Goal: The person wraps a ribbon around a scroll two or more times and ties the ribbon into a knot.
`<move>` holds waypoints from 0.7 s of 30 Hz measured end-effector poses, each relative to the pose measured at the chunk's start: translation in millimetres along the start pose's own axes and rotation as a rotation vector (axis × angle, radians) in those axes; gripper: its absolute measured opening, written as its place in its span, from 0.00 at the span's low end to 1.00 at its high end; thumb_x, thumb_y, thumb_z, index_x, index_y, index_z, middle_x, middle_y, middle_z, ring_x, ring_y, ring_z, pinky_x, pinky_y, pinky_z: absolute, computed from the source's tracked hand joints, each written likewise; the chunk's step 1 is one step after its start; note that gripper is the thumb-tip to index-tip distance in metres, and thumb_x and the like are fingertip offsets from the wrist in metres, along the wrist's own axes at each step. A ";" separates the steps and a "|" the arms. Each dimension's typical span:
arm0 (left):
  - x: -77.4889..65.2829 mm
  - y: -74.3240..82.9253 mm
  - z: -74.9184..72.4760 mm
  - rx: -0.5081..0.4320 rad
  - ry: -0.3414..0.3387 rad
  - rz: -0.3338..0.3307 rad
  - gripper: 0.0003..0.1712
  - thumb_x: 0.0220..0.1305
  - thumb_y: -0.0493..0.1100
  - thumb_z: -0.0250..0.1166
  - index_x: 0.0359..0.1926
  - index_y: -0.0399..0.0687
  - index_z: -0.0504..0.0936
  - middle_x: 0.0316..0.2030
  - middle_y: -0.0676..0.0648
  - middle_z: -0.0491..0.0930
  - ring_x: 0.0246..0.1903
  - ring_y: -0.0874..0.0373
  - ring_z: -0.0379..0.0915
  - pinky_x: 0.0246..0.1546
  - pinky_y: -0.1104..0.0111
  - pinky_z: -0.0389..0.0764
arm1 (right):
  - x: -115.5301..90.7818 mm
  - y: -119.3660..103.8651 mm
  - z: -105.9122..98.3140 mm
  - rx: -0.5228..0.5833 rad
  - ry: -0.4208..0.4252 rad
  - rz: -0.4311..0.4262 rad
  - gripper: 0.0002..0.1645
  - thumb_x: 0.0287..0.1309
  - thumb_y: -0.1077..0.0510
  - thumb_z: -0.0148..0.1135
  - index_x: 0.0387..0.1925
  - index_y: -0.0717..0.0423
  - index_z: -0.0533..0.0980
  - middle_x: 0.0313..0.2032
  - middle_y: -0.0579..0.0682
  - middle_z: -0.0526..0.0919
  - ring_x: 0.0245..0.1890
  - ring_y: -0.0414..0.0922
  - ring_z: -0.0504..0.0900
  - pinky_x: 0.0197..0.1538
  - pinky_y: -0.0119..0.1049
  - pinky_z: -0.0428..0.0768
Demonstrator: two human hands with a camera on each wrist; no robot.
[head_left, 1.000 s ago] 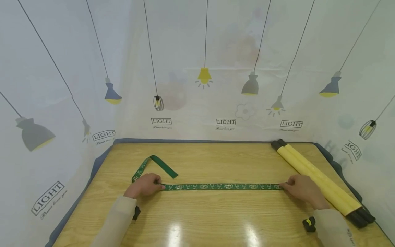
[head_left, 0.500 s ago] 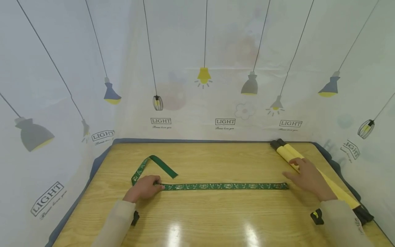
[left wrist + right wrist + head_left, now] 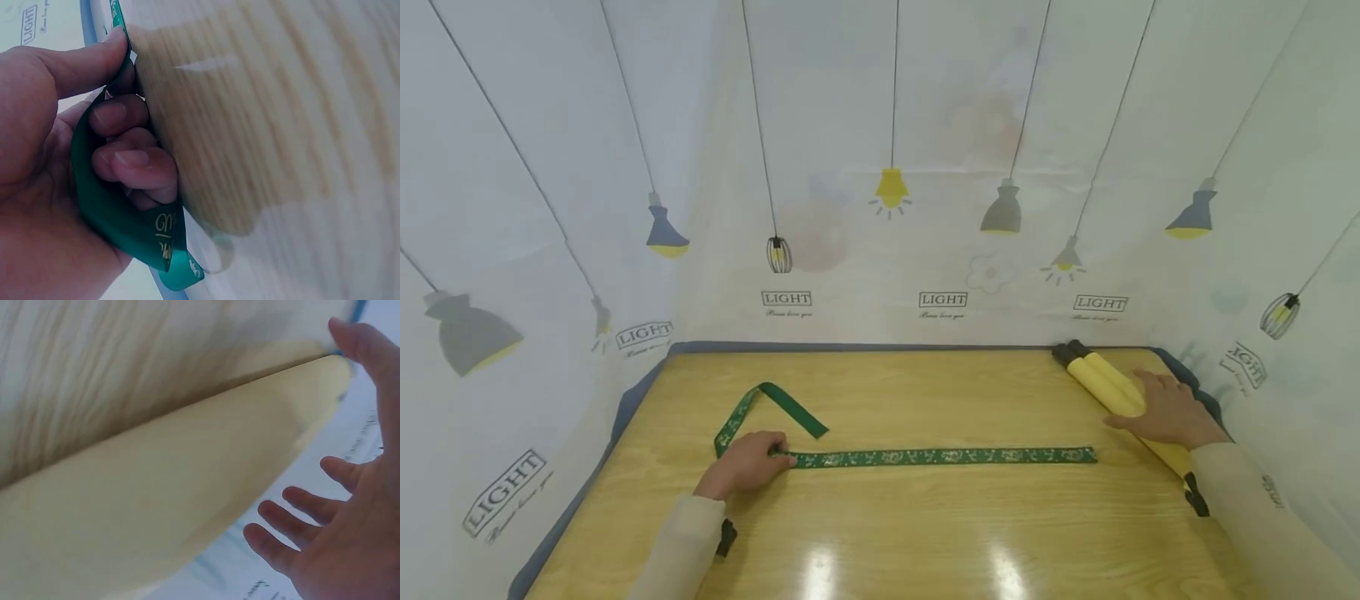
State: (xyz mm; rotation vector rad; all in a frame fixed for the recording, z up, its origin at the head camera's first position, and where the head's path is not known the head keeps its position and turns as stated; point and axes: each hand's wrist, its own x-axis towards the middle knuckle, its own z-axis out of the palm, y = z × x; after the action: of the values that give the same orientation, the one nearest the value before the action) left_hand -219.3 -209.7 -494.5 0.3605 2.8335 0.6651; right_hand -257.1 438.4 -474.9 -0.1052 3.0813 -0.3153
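Right hand (image 3: pixel 1168 408) has left the green ribbon (image 3: pixel 940 457) and now lies spread, gripping nothing, on the yellow rolls (image 3: pixel 1108 387). Left hand (image 3: pixel 748 462) pinches the ribbon flat on the table (image 3: pixel 925 533). Risk: its freed right end may shift.

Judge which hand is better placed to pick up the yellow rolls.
Right. The right hand hovers open over the yellow rolls, while the left hand pinches the green ribbon across the table.
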 end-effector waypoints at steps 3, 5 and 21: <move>-0.9 -1.5 1.3 -0.003 0.004 0.005 0.11 0.68 0.50 0.62 0.31 0.52 0.73 0.24 0.52 0.69 0.25 0.58 0.64 0.28 0.65 0.63 | 3.9 7.6 5.5 -0.010 -0.067 0.028 0.77 0.45 0.18 0.58 0.71 0.78 0.50 0.61 0.86 0.54 0.56 0.83 0.55 0.52 0.75 0.62; -1.1 -1.7 1.3 -0.008 0.009 0.012 0.12 0.68 0.50 0.62 0.30 0.52 0.72 0.23 0.52 0.68 0.25 0.58 0.63 0.28 0.65 0.62 | 6.1 10.4 8.5 -0.015 -0.103 0.036 0.79 0.46 0.17 0.57 0.71 0.81 0.48 0.61 0.87 0.54 0.56 0.83 0.56 0.52 0.74 0.63; -1.3 -3.5 2.4 -0.011 0.033 0.012 0.12 0.68 0.50 0.63 0.30 0.53 0.73 0.23 0.52 0.69 0.25 0.58 0.64 0.29 0.64 0.64 | 18.6 7.3 1.3 -0.111 -0.185 0.032 0.50 0.60 0.28 0.53 0.43 0.78 0.72 0.34 0.66 0.73 0.31 0.58 0.73 0.35 0.51 0.73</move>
State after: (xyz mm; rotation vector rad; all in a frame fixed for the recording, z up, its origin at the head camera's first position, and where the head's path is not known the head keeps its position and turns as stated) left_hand -218.1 -212.0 -498.1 0.3682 2.8599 0.6954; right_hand -276.0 443.9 -478.4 -0.0840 2.9120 -0.1243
